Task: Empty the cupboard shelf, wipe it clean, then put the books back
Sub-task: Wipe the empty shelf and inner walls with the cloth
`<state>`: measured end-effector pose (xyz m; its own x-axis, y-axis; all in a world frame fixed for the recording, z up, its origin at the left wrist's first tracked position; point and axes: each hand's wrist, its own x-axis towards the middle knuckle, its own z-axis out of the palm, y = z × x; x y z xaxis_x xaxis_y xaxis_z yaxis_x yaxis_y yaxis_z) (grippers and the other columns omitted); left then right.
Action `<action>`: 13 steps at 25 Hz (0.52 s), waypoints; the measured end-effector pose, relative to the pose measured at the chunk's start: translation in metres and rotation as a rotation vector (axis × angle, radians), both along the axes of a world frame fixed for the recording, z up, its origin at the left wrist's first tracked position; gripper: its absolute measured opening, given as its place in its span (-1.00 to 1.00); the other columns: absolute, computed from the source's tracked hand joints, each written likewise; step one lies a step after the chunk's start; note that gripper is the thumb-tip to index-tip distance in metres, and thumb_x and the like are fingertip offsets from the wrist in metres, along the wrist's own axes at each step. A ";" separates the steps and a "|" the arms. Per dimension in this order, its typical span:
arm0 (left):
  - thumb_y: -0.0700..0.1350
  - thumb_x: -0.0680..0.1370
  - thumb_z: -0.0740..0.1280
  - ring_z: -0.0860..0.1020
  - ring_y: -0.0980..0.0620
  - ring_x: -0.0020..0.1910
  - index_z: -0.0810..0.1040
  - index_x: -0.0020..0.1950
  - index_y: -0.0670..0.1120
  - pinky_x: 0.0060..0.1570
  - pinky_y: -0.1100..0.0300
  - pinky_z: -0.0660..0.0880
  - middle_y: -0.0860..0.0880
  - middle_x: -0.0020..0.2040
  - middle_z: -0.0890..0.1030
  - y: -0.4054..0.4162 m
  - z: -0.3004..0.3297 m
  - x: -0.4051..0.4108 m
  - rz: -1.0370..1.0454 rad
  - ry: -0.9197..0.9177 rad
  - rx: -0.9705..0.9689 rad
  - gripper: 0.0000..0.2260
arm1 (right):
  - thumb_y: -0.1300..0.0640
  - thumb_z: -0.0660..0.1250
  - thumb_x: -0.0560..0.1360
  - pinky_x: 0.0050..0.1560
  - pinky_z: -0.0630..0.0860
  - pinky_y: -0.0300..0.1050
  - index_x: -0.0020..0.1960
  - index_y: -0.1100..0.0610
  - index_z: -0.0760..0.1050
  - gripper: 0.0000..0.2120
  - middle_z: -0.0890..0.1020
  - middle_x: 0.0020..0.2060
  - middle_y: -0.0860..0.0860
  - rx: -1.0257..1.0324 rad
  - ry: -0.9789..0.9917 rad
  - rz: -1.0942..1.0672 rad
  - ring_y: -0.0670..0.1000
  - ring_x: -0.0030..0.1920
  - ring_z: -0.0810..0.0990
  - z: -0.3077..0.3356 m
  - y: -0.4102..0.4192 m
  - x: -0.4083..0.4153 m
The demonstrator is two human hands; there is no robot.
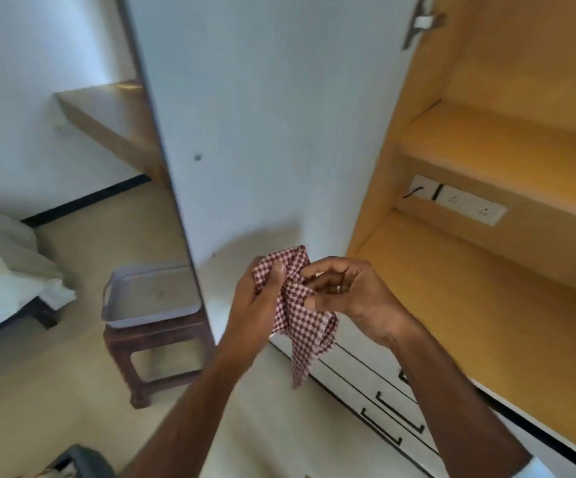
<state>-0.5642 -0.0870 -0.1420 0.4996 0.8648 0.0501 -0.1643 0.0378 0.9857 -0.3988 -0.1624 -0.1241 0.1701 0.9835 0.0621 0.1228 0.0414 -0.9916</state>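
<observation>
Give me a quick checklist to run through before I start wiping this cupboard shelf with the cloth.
1. Cloth in hand: ok, the checked cloth is held by the left hand and pinched by the right hand.
2. Cloth folded into a pad: not ok, it is bunched, one end hanging loose.
3. Shelf emptied: ok for the visible part of the lower shelf; its far right is out of frame.
4. Door out of the way: ok, the cupboard door stands open.
5. Books set aside safely: cannot tell, none in view; the tray on the stool looks empty.
</observation>
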 end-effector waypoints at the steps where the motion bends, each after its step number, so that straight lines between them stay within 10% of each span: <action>1: -0.01 0.65 0.30 0.69 -0.04 0.05 0.60 0.16 -0.11 0.02 0.01 0.62 -0.08 0.03 0.71 0.005 0.007 0.016 -0.059 0.014 0.035 -0.78 | 0.41 0.53 0.35 0.00 0.63 -0.09 0.07 0.26 0.67 -0.70 0.73 -0.10 0.13 0.015 0.027 -0.110 0.03 -0.06 0.68 0.006 -0.010 0.023; 8: -0.33 0.56 0.37 0.48 0.20 -0.37 0.37 -0.23 -0.13 -0.38 0.28 0.36 0.12 -0.41 0.49 0.034 0.045 0.110 -0.264 0.189 0.217 -0.75 | 0.30 0.35 0.54 -0.26 0.61 -0.09 0.03 0.12 0.55 -0.88 0.66 -0.15 0.03 0.127 0.285 -0.563 0.03 -0.15 0.66 0.038 -0.089 0.146; 13: -0.30 0.36 0.50 0.69 -0.05 0.06 0.56 0.23 -0.16 -0.10 0.11 0.63 -0.12 0.10 0.70 0.025 0.065 0.165 -0.620 0.094 -0.120 -0.55 | 0.41 0.38 0.49 -0.24 0.62 -0.14 0.08 0.15 0.54 -0.76 0.69 -0.16 0.05 0.258 0.324 -0.722 0.00 -0.19 0.67 0.048 -0.116 0.188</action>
<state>-0.3994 -0.0615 -0.0768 0.9066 0.4104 -0.0980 0.0109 0.2093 0.9778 -0.2111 -0.2784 -0.0764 0.8016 0.5876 0.1101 -0.0839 0.2930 -0.9524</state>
